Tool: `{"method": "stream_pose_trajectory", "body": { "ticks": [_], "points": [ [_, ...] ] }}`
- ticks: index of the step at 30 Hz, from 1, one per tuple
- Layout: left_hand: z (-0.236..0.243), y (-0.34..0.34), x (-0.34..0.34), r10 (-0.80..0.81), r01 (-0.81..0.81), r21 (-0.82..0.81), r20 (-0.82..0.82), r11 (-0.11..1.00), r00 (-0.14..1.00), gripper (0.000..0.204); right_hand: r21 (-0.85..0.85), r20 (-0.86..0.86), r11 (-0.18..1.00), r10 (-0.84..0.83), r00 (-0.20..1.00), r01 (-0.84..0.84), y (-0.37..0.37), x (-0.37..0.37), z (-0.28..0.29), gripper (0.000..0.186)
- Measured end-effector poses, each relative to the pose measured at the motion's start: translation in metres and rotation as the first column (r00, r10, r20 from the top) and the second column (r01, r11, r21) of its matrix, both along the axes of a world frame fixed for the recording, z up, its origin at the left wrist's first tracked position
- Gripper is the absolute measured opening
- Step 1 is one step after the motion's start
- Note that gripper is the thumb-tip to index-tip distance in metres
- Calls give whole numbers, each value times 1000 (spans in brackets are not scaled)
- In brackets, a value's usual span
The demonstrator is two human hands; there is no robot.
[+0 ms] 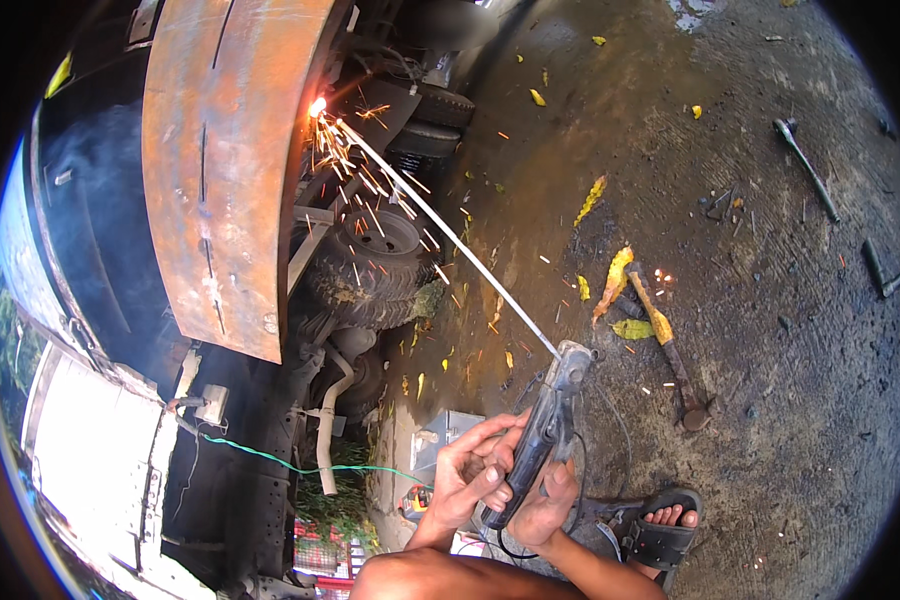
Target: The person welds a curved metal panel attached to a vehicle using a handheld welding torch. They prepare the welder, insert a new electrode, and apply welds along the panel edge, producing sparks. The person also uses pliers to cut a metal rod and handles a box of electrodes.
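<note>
A black welding electrode holder [535,450] is gripped between my two hands at the lower middle. My right hand [548,510] closes around its handle from the right, and my left hand [478,475] has its fingers closed against the left side. From the holder's jaw a long pale welding rod [450,235] slants up and left. Its far tip meets the right edge of a rusty curved steel plate [225,170], where a bright orange glow [317,107] throws sparks downward. Black cable hangs from the holder's lower end.
Behind the plate are a vehicle underside with a muddy tyre [375,265] and a pale pipe [328,440]. A green wire [310,467] runs to the left of a grey box [445,435]. On the wet concrete lie a hammer [677,375], a ratchet wrench [808,170] and yellow leaves. My sandalled foot [665,530] is at lower right.
</note>
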State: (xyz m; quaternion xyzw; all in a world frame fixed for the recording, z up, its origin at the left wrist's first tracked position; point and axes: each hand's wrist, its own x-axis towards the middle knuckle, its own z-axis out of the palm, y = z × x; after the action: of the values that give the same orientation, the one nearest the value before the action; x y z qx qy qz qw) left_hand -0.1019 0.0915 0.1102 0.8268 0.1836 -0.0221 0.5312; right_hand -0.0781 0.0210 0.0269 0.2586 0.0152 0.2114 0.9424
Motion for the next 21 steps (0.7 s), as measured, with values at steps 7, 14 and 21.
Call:
{"method": "stream_pose_trajectory", "body": {
  "ticks": [7, 14, 21],
  "points": [
    [-1, 4, -1, 2, -1, -24, 43, 1000, 999, 70, 2, 10, 1000, -9, 1000, 8, 3, 3, 1, 70],
    [-2, 2, 0, 5, -3, -25, 81, 1000, 997, 70, -4, 30, 1000, 11, 1000, -11, 2, 4, 0, 73],
    [-2, 5, -1, -10, 15, -45, 102, 999, 995, 70, 16, 42, 1000, -3, 999, 3, 4, 3, 0, 74]
  ]
}}
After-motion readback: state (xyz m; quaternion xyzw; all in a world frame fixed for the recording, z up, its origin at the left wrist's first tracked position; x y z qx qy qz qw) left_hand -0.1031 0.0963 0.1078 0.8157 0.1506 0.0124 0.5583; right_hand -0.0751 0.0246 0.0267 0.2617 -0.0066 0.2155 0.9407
